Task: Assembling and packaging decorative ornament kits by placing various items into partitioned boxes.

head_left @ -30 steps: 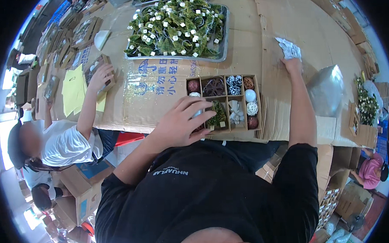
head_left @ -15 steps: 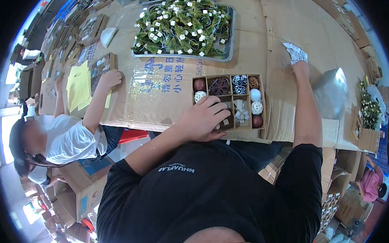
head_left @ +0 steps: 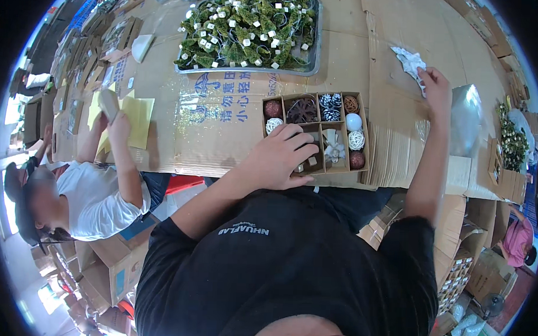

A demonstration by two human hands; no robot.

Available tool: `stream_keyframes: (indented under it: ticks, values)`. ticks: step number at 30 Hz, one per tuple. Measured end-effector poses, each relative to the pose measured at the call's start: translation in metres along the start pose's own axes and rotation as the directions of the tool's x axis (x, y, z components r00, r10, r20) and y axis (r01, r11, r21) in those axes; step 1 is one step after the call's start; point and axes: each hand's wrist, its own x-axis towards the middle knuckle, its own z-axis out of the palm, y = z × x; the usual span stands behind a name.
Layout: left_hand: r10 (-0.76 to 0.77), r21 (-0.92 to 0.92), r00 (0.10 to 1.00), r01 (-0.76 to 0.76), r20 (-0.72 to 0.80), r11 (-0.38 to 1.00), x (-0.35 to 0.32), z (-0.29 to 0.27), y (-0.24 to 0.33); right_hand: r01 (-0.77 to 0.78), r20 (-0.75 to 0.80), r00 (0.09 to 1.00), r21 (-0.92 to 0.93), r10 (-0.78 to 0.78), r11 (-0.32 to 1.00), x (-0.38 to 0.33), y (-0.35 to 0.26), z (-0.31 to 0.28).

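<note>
The crumpled white sheet slants from far left to near right, its near end at the bent fingertips of the nearer right hand; I cannot tell whether they pinch it. The left hand curves over the divided brown cardboard box, its grasp hidden.

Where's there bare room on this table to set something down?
Bare cardboard shows between the metal tray and crumpled white sheet, and between the yellow sheets and divided box. It's crowded in the heaped tray, the box under the left hand, and among brown boxes at far left.
</note>
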Motion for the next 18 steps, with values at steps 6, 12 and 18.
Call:
stream_keyframes:
  ticks: [6,12,18]
  values:
    - [-0.053,-0.008,0.997,0.054,0.05,0.999,0.001,-0.003,0.006,0.291,0.175,0.926,0.234,-0.335,0.928,-0.209,-0.12,0.04]
    - [-0.007,-0.013,0.999,0.007,0.046,1.0,0.006,-0.004,0.006,0.384,0.21,0.894,0.099,-0.397,0.918,-0.233,-0.116,0.066]
    - [-0.047,-0.047,0.998,0.045,-0.032,0.998,0.007,-0.002,0.007,0.446,0.448,0.799,0.004,-0.401,0.895,-0.221,-0.124,0.053]
